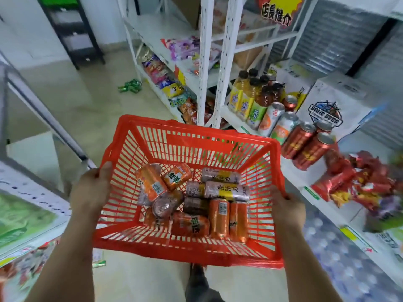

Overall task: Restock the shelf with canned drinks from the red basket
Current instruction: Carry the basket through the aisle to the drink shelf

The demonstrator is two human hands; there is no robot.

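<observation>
I hold a red plastic basket [196,142] in front of me, above the floor. My left hand [91,190] grips its left rim and my right hand [287,212] grips its right rim. Several cans lie loose in its bottom: orange cans [219,217] and silver cans with yellow labels [226,190]. To the right, the white shelf [294,177] carries standing red cans [305,144], two white-and-orange cans [275,120] and bottled drinks [253,94].
White boxes [329,105] stand behind the shelf's cans. Red snack bags [357,184] lie further along that shelf. Another white rack with snack packets [165,79] stands ahead. A shelf unit [28,192] is close on my left. Green packets [129,86] lie on the floor.
</observation>
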